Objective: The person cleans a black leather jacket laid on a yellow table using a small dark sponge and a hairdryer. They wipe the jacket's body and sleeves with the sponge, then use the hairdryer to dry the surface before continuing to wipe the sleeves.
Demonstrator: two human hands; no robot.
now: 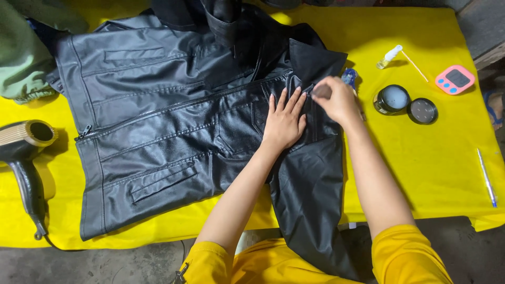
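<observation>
A black leather jacket [168,115] lies spread flat on a yellow cloth [431,158] covering the table. My left hand [285,120] rests flat on the jacket near its shoulder, fingers apart, pressing the leather down. Just to its right, my right hand [336,100] is closed around a small grey pad [322,92] and holds it against the jacket at the shoulder seam. One sleeve of the jacket hangs over the table's near edge toward my lap.
An open round black jar [392,99] and its lid [422,111] sit right of the jacket. Beyond them lie a small spray bottle [389,57], a thin stick [415,66] and a pink timer [455,79]. A pen [486,178] lies far right, a hair dryer [23,158] far left.
</observation>
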